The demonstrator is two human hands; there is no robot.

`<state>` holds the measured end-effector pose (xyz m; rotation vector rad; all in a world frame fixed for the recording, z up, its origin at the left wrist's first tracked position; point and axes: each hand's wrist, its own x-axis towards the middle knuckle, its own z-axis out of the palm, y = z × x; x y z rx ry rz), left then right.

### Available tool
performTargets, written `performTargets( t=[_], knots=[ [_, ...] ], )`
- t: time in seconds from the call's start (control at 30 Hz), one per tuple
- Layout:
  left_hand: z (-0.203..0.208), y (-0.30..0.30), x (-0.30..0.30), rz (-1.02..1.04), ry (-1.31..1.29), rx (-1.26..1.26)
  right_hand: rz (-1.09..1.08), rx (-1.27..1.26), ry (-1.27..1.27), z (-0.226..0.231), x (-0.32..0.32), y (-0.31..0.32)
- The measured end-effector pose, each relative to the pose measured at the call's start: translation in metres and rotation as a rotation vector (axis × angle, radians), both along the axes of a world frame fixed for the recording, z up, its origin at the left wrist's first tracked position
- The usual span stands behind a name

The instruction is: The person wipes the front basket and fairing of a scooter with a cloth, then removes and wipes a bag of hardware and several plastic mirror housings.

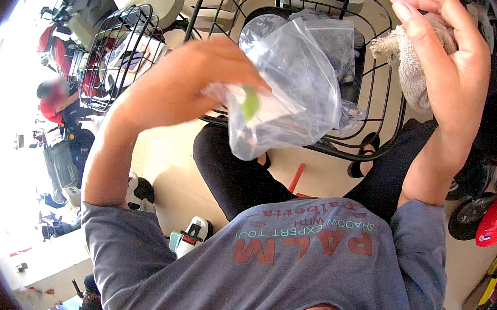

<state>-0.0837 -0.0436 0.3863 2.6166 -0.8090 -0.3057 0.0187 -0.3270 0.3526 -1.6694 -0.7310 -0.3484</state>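
Note:
My left hand, a little blurred, is closed on a clear plastic bag over the near side of a black wire basket. By my fingers, a white piece with a green patch shows through the bag's film. Raised at the right rim of the basket, my right hand has its thumb and fingers curled round a bunched beige-grey cloth. Part of the cloth hangs out below the thumb. More clear bags lie in the basket, their contents hard to make out.
A second black wire basket with things in it stands at the left. Farther left is another person. A red cap and dark items crowd the right side. My legs straddle the near side, with a red stick on the floor between.

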Motion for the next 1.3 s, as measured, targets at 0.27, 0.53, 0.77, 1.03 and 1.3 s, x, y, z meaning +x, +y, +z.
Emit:
performTargets(
  t=[0.27,0.53,0.77,1.03,1.3],
  knots=[
    [-0.003,-0.014,0.021,0.255,0.542,0.322,-0.128,-0.222,-0.003,0.019,-0.012,0.001],
    [-0.039,-0.008,0.028,-0.115,-0.051,0.670,-0.013,-0.146,-0.025,0.021,-0.002,-0.019],
    [-0.001,-0.043,0.058,-0.085,0.260,0.173,-0.255,-0.003,-0.279,-0.018,0.010,-0.009],
    [-0.086,-0.095,0.076,-0.235,-0.049,0.362,0.125,0.151,0.042,0.008,-0.003,-0.030],
    [-0.105,-0.110,0.083,-0.270,0.119,0.488,0.078,0.133,-0.040,0.006,0.003,-0.039]
  ],
)
